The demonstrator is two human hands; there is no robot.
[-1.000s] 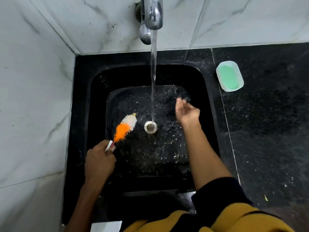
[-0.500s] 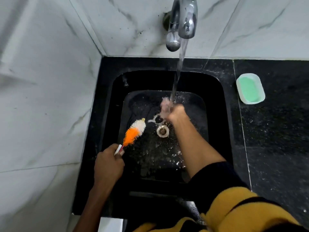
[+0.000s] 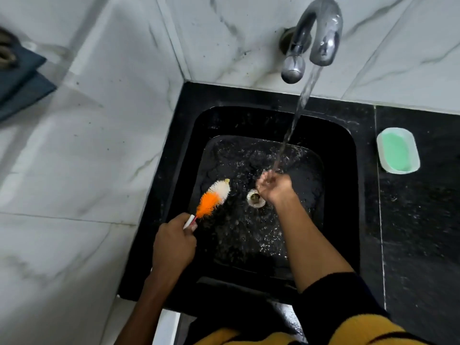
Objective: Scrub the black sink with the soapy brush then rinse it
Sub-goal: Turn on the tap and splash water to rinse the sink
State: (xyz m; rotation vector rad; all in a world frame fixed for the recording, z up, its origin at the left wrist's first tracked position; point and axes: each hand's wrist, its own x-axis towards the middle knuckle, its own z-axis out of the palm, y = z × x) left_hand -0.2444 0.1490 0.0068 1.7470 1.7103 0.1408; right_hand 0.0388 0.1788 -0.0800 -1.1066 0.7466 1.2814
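1. Marble wall tiles (image 3: 74,170) flank the black sink (image 3: 273,120).
2. Left hand (image 3: 174,242) grips the brush (image 3: 214,197), bristles low over the wet basin.
3. Right hand (image 3: 273,186), loosely cupped, catches the tap's (image 3: 321,38) stream beside the drain (image 3: 254,197).
4. Green soap dish (image 3: 397,150) sits on the table (image 3: 423,220).

Black sink (image 3: 343,195) wet; orange-white brush (image 3: 212,198) angled above basin floor.

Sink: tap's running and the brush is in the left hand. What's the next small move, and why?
Probably sweep the cupped right hand from under the stream across the sink floor, pushing water toward the drain. The left hand holds the brush aside at the left wall, so rinsing seems to be under way.
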